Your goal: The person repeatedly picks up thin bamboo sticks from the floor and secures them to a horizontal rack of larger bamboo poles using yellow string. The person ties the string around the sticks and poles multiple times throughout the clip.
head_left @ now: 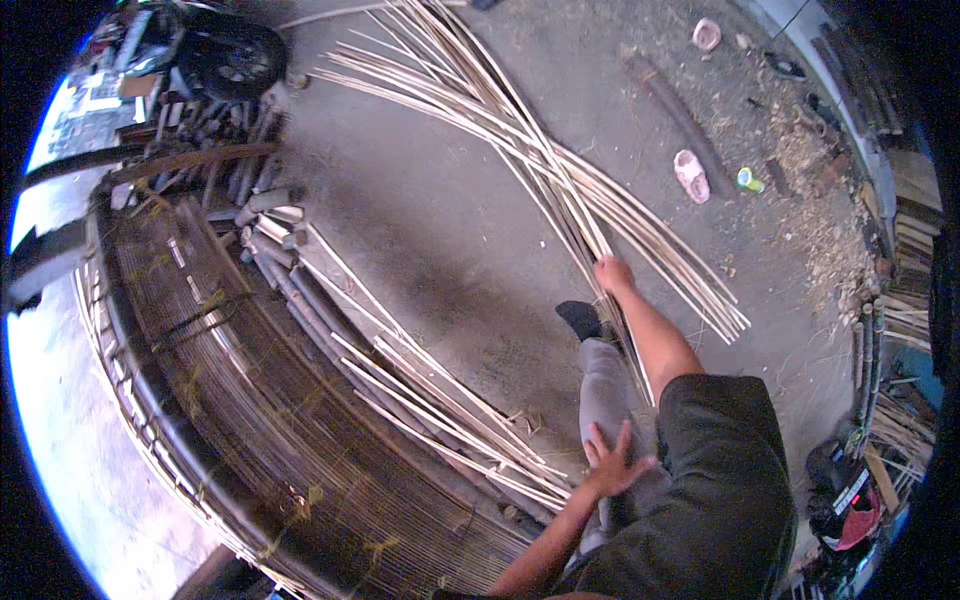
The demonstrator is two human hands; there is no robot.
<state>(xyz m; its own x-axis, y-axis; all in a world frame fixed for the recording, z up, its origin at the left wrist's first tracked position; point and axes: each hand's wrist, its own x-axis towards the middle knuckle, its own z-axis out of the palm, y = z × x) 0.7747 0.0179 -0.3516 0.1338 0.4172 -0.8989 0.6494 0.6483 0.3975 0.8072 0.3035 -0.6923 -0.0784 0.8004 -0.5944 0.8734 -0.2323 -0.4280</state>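
Right grip [613, 275] outstretched on pale strips [548, 158], left grip [611, 465] splayed

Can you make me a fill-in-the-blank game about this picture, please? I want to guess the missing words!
1. The hand gripping the long pale strips is the person's ____ hand.
2. The other hand is spread open by a trouser leg coloured ____.
3. The number of pink shoes in view is ____.

Missing words: right; grey; two.
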